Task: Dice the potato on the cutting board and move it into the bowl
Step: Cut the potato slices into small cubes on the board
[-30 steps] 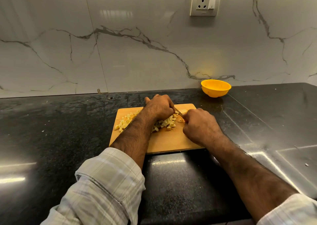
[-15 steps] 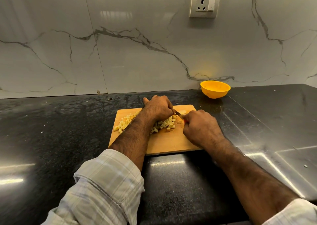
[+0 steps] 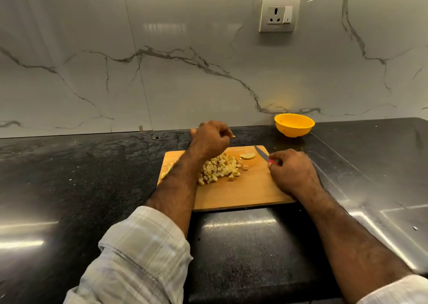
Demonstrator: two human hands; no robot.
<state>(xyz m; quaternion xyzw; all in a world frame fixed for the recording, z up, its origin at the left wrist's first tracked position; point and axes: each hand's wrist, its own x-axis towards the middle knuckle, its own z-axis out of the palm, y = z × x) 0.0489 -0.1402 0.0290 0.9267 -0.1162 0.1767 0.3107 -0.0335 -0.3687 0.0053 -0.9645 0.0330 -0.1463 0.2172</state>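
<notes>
A heap of diced potato [image 3: 220, 168] lies on the wooden cutting board [image 3: 243, 190]. One uncut slice [image 3: 247, 156] rests near the board's far edge. My left hand [image 3: 212, 139] hovers over the board's far side with curled fingers, pinching a small potato bit [image 3: 233, 136]. My right hand [image 3: 293, 170] grips the red handle of a small knife [image 3: 261, 153], whose blade points up and left over the board's far right corner. The yellow bowl [image 3: 294, 124] stands by the wall, beyond the board to the right.
The board sits on a dark, glossy stone counter [image 3: 81, 176] with small scraps scattered on it. A marble wall with a power socket [image 3: 279, 14] rises behind. A steel surface [image 3: 382, 199] lies to the right of the board.
Both hands have come apart from the cutting spot. My left hand rose toward the far edge with a bit of potato; my right hand drew the knife back to the right.
</notes>
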